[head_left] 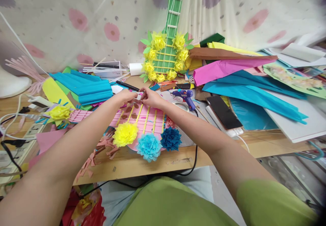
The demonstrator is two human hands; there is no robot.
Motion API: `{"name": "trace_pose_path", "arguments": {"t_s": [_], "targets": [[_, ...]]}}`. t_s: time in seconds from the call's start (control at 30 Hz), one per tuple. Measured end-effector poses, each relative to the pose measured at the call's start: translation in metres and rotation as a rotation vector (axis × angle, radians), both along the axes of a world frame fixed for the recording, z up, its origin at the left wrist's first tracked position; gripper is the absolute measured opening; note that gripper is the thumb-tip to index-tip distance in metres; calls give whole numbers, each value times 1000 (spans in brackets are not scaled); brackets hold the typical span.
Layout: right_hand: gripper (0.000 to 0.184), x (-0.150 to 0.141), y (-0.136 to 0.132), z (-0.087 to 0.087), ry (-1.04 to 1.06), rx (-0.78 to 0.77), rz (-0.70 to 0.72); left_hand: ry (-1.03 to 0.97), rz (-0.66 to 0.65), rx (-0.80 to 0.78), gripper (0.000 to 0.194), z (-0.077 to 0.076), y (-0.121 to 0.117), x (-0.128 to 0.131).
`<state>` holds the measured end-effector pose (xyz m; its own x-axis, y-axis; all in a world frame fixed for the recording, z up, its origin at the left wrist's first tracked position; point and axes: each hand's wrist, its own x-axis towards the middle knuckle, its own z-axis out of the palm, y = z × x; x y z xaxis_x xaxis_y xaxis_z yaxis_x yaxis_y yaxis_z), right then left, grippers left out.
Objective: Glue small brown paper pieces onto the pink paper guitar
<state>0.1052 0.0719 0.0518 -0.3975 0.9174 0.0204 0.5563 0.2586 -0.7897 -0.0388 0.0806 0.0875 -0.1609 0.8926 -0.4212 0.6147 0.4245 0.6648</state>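
A pink paper guitar (144, 124) lies flat before me, with yellow strips and white strings across its body. Along its near edge sit a yellow paper flower (125, 134), a light blue one (149, 147) and a dark blue one (171, 138). My left hand (128, 97) and my right hand (150, 97) meet over the guitar's far edge, fingers closed in a pinch. Whatever small thing is between them is hard to make out. Small brown oval pieces (131, 115) lie on the pink body just under my left hand.
A green paper guitar (165, 58) with yellow flowers stands against the curtain. To the right are a purple glue gun (185, 97), a phone (224, 112) and folded coloured paper (249, 88). Blue paper (84, 87) and a power strip (32, 137) with cables lie left.
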Motion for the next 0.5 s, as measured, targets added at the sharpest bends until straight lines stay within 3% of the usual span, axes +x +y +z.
{"name": "trace_pose_path", "arguments": {"t_s": [0.27,0.37,0.5], "targets": [[46,0,0,-1,1,10,7,32,-42,-8,16,-6,1,2],[44,-1,2,-4,7,11,3,71,-94,19,25,-7,0,1],[43,-1,4,-6,17,12,2,117,-195,89,51,-10,-4,-2]]}}
